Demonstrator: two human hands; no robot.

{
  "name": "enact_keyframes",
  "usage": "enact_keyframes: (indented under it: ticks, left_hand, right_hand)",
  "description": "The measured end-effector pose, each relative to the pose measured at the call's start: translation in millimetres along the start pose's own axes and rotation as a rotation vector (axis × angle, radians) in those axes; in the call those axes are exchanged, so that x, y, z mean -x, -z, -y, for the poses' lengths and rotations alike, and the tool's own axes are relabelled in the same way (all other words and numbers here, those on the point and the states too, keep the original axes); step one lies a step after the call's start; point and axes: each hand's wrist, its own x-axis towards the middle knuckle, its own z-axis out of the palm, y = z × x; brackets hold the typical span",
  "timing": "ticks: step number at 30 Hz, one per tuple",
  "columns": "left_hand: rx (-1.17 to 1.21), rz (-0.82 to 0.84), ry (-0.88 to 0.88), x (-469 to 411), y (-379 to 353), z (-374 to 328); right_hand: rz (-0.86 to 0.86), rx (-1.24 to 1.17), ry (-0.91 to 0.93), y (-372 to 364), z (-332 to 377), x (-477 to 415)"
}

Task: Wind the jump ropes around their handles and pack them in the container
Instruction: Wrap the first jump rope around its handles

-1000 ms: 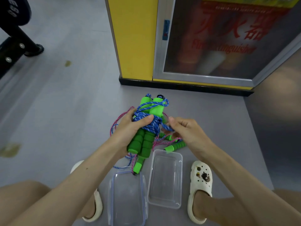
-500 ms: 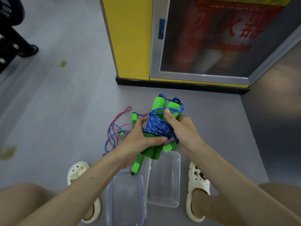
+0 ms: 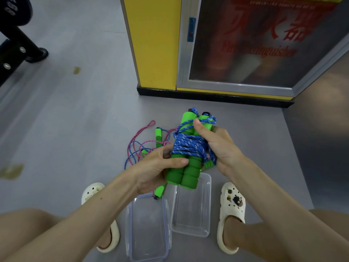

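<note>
The pair of green foam handles wound with blue braided rope (image 3: pixel 188 150) is held off the grey floor (image 3: pixel 75 129) between both hands. The left hand (image 3: pixel 154 173) grasps its lower part, thumb across the foam. The right hand (image 3: pixel 219 146) grasps its upper right side, thumb pressing the rope. Its lower end overlaps the far rim of the clear rectangular plastic container (image 3: pixel 206 205); a tangle of pink and blue loose ropes (image 3: pixel 137 146) lies behind the left hand.

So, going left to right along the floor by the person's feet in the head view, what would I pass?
Left cream foam clog → blue-edged clear plastic lid → clear rectangular plastic container → right cream foam clog.
</note>
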Motion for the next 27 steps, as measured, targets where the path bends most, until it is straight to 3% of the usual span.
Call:
enact_keyframes:
  ticks: [3,6,9,13,19,22,27]
  left_hand:
    - [-0.079,-0.247,-0.012,-5,-6,1]
    - [-0.673,-0.553,-0.12,-12,-6,3]
    - [-0.879,-0.535,-0.294,-14,-11,8]
    - [-0.733,-0.349,-0.331,-12,-9,8]
    - [-0.404,-0.194,-0.328,-1,-10,-1]
    - [-0.314,-0.195,-0.31,1,-8,-2]
    - [-0.316,-0.35,-0.245,-4,-14,2]
  right_hand:
    - [-0.072,0.028,-0.032,-4,-2,-3]
    - [-0.123,0.002,-0.042,-3,-5,-6]
    - [-0.089,0.005,-0.055,-1,-1,-5]
    - [-0.037,-0.032,-0.064,1,3,-5]
    - [0.084,-0.198,-0.113,7,4,-3]
    - [0.095,-0.227,-0.136,11,3,-5]
    - [0.056,-0.273,-0.195,5,1,-10]
